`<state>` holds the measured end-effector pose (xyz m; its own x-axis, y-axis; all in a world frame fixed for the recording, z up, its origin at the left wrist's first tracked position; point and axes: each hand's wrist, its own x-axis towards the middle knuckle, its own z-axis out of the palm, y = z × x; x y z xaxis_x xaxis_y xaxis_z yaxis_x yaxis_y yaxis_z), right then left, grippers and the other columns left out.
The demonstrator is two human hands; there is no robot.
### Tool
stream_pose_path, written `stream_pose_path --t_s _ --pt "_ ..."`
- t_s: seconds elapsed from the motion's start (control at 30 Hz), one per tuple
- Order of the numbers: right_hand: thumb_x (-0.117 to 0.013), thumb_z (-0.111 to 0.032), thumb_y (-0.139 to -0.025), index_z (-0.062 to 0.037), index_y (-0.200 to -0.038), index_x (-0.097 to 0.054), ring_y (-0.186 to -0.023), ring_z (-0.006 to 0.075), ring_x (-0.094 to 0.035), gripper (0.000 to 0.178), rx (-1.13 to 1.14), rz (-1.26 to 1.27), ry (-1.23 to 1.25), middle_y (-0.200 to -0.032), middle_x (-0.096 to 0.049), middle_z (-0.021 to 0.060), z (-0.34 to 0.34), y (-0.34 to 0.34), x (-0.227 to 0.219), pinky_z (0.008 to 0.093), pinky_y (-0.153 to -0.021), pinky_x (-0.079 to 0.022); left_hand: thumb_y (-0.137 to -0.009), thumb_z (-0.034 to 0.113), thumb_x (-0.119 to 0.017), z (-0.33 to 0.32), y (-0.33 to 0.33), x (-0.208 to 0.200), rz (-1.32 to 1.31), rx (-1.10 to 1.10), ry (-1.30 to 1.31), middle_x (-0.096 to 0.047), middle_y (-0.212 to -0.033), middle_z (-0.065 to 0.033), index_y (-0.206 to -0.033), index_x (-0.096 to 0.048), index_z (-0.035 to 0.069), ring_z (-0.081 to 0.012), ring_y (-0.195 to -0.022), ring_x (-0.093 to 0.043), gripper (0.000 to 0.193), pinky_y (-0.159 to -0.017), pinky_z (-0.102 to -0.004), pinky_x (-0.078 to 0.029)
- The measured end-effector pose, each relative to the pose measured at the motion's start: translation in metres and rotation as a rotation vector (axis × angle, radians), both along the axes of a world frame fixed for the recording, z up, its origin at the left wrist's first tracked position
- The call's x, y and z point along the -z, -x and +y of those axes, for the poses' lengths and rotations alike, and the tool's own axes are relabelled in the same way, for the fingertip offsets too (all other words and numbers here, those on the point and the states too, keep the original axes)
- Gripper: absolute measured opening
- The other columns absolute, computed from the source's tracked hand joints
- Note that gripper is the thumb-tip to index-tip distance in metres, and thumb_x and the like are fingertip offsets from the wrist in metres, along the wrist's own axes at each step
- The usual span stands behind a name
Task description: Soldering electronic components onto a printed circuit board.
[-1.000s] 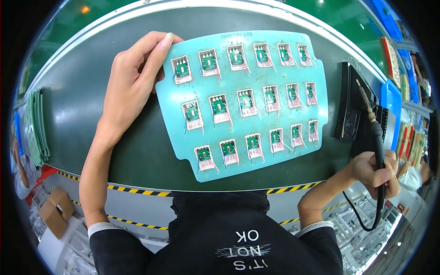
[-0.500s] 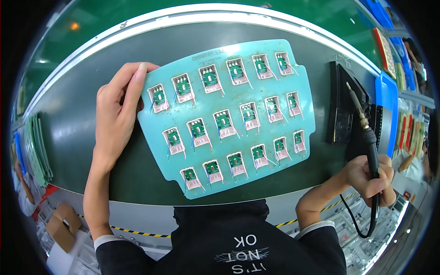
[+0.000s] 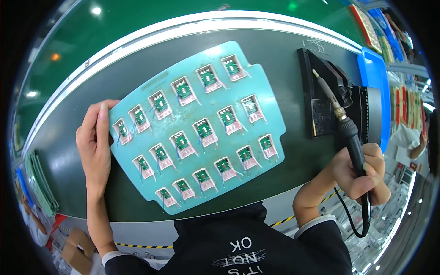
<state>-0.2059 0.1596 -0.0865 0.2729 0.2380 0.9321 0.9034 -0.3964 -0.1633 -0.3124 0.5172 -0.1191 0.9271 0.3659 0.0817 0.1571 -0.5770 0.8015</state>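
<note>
My left hand (image 3: pixel 95 146) grips the left edge of a flat turquoise tray (image 3: pixel 229 162), thumb on top and fingers curled at the rim. Three rows of pockets in the tray hold small green circuit boards (image 3: pixel 204 129) seated in pale pinkish-white housings, with thin red and blue wires trailing out. Closed around the dark handle of a soldering iron (image 3: pixel 355 142) is my right hand (image 3: pixel 362 176). The iron's tip points up and away, over a black stand, apart from the tray. A black cord hangs from the handle's lower end.
Right of the tray stands a black metal stand (image 3: pixel 316 105), with a blue bin (image 3: pixel 378 91) beyond it. Green sheets (image 3: pixel 40 183) lean together at the left. A white rail (image 3: pixel 192 24) borders the table's far edge. A cardboard box (image 3: pixel 77 252) sits lower left; other people are at both sides.
The tray now appears farther left and tilted more steeply, with my left hand lower and farther left on its edge. My right hand still holds the iron. The whole view has also turned somewhat.
</note>
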Motion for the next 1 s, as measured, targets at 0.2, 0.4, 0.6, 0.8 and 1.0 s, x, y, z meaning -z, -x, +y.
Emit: stream_pose_path --t_s 0.2,0.4,0.6,0.8,1.0 --pt "-0.041 -0.034 -0.095 -0.0085 -0.085 -0.037 -0.039 0.0175 -0.045 0.027 0.113 0.084 0.086 -0.052 -0.042 0.0041 -0.003 0.008 -0.004 0.0273 -0.038 -0.034 -0.097 0.014 -0.041 -0.001 -0.003 0.002 0.018 -0.011 0.001 -0.048 -0.07 0.0028 -0.096 -0.058 -0.002 -0.002 -0.059 -0.034 0.024 -0.051 -0.0193 -0.026" --pt "-0.041 -0.034 -0.095 -0.0083 -0.088 -0.037 -0.038 0.0166 -0.042 0.028 0.115 0.113 0.093 -0.051 -0.041 0.0041 0.007 0.004 -0.003 0.0267 -0.037 -0.034 -0.097 0.014 -0.041 0.003 0.001 0.002 0.028 -0.008 -0.024 -0.054 -0.08 -0.0012 -0.096 -0.057 -0.004 -0.0049 -0.068 -0.043 0.024 -0.061 -0.019 -0.034" --pt "-0.044 -0.03 -0.094 -0.0056 -0.09 -0.037 -0.035 0.0148 -0.039 0.025 -0.06 0.028 0.093 -0.05 -0.04 0.004 -0.003 -0.004 -0.005 0.0248 -0.031 -0.029 -0.098 0.014 -0.04 0.004 0.0 0.006 0.032 -0.002 -0.002 -0.058 -0.089 -0.0052 -0.097 -0.057 -0.004 -0.0074 -0.078 -0.049 0.024 -0.072 -0.0199 -0.038" --pt "-0.043 -0.032 -0.095 -0.0066 -0.091 -0.037 -0.037 0.0156 -0.041 0.027 0.011 0.08 0.081 -0.051 -0.04 0.0041 0.003 0.001 -0.002 0.026 -0.034 -0.031 -0.098 0.014 -0.04 0.003 0.001 0.004 0.012 -0.016 -0.02 -0.058 -0.088 -0.0048 -0.097 -0.057 -0.004 -0.0066 -0.075 -0.047 0.024 -0.068 -0.0193 -0.037" --pt "-0.041 -0.033 -0.095 -0.01 -0.093 -0.035 -0.04 0.017 -0.043 0.024 0.159 0.186 0.157 -0.054 -0.042 0.0043 0.004 0.011 -0.013 0.0283 -0.042 -0.036 -0.096 0.013 -0.041 0.004 0.001 0.0 0.039 -0.014 -0.063 -0.055 -0.079 -0.0022 -0.096 -0.058 -0.004 -0.0054 -0.066 -0.043 0.023 -0.059 -0.02 -0.033"
